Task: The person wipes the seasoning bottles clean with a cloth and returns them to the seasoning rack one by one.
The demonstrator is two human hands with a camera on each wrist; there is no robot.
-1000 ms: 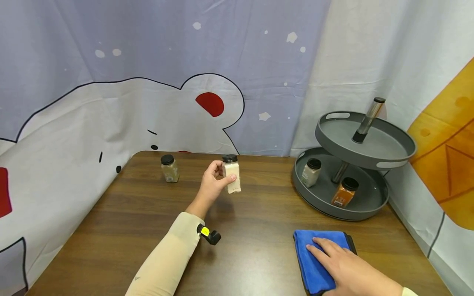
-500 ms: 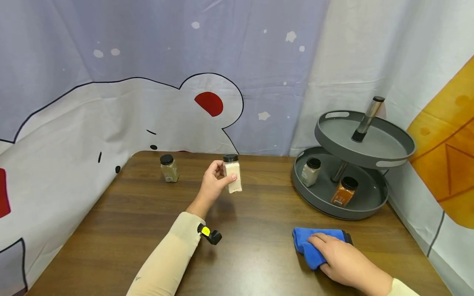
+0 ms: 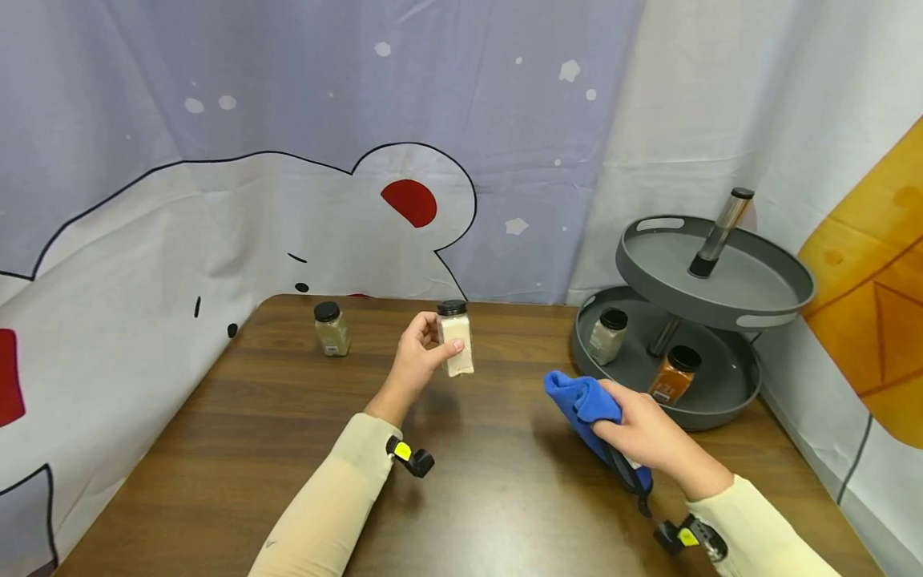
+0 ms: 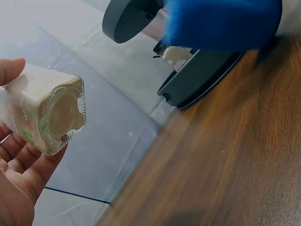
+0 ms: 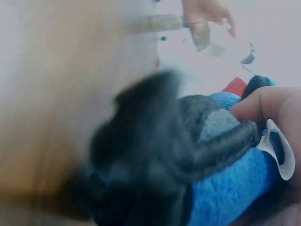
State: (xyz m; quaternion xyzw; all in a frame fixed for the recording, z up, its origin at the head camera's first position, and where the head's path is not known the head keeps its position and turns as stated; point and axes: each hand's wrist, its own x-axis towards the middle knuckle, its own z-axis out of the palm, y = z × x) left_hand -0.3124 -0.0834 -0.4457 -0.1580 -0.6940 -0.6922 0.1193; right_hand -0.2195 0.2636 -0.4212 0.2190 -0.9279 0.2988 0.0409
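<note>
Near the middle of the head view, my left hand (image 3: 416,358) grips a clear spice jar (image 3: 457,353) with a black lid and pale powder inside, raised above the table. The left wrist view shows the jar's square glass base (image 4: 63,115) tilted toward the camera. To the right, my right hand (image 3: 644,429) grips a folded blue cloth (image 3: 577,398) with black edging, lifted off the table. In the right wrist view the cloth (image 5: 235,186) fills much of the lower part, its black edge blurred. A gap separates cloth and jar.
A grey two-tier tray (image 3: 750,276) stands at the back right. Its lower tier holds a jar of pale contents (image 3: 607,336) and a jar of orange powder (image 3: 675,375). Another jar (image 3: 332,329) stands at the table's back left. A printed curtain (image 3: 505,120) hangs behind the table (image 3: 476,497).
My right hand goes from lying on the flat cloth to gripping it, lifting it off the table and moving it up toward the jar. The left hand and its jar stay nearly still.
</note>
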